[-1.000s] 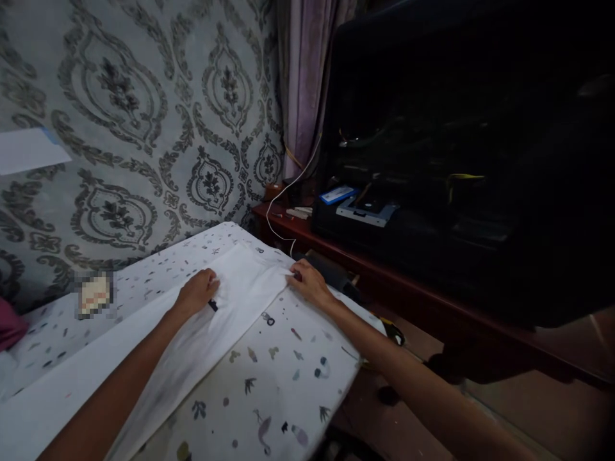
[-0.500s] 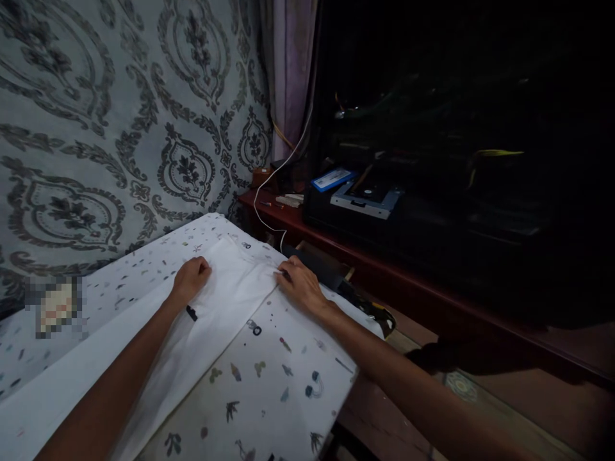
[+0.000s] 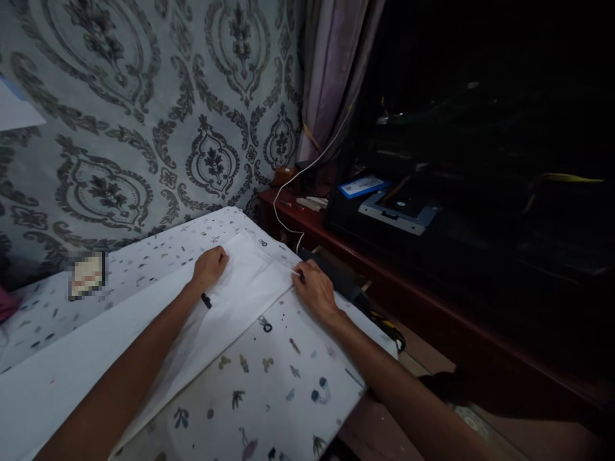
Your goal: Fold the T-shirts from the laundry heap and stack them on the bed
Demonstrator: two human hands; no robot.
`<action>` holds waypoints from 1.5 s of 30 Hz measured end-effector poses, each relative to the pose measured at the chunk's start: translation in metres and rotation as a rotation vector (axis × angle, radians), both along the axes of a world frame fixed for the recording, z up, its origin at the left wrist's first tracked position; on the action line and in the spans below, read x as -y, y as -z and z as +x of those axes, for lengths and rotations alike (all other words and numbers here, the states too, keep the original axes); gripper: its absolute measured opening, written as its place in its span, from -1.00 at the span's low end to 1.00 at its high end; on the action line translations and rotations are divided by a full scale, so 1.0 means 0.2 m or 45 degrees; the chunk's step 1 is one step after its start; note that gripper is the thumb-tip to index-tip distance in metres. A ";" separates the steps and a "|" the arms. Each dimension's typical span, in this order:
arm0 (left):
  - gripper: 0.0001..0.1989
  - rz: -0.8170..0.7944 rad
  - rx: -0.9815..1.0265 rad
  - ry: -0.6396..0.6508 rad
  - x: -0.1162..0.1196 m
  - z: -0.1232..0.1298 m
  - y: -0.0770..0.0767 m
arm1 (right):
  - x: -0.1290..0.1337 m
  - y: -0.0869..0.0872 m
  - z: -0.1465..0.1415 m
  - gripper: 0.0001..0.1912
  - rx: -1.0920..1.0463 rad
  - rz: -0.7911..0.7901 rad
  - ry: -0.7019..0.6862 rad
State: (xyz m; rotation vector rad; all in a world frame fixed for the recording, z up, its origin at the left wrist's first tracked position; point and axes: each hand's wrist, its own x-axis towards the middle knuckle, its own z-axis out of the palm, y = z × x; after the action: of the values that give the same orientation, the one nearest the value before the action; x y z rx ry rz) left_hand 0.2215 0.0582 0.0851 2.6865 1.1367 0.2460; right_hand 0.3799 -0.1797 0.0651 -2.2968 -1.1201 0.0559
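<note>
A white cloth [image 3: 245, 301] lies spread over a table covered with a printed white sheet [image 3: 269, 390]. It bears a small black mark beside my left forearm. My left hand [image 3: 210, 267] is closed at the cloth's far left edge, and its fingers are bent over the fabric. At the right end of the cloth, my right hand [image 3: 314, 288] pinches the corner, and a thin raised fold runs into its fingers. Shallow creases cross the fabric between the hands. The fingertips of my left hand are partly hidden.
Patterned wallpaper [image 3: 216, 153] stands behind the table. To the right is a dark red stand [image 3: 312, 230] with a white cable [image 3: 278, 208] hanging over it. An open black case holds a disc drive [image 3: 401, 214] and a blue-edged box [image 3: 362, 186]. A pixelated patch covers something at left.
The view has turned left, so everything sits farther right in the picture. Both hands keep their hold at the cloth's end, and the fabric between them looks a little smoother.
</note>
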 end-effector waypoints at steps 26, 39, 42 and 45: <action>-0.59 -0.010 0.178 0.384 0.36 -0.18 -0.06 | 0.01 -0.03 -0.07 -0.77 0.307 0.331 -0.256; -0.58 0.060 0.049 0.202 0.61 -1.16 0.02 | -0.71 -0.03 -0.45 -0.57 0.304 -0.020 -1.037; -0.66 0.029 -0.032 0.082 0.57 -1.40 -0.05 | -0.79 0.06 -0.45 -0.59 0.275 0.058 -1.027; -0.75 -0.132 -0.119 -0.049 0.53 -1.62 -0.14 | -0.81 0.12 -0.42 -0.61 0.187 0.143 -1.078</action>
State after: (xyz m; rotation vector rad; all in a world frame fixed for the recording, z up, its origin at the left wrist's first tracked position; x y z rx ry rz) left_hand -0.1016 -0.0483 0.1133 2.6118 1.1943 0.0657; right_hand 0.2961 -0.0178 0.0405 -1.6014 -2.0352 0.1438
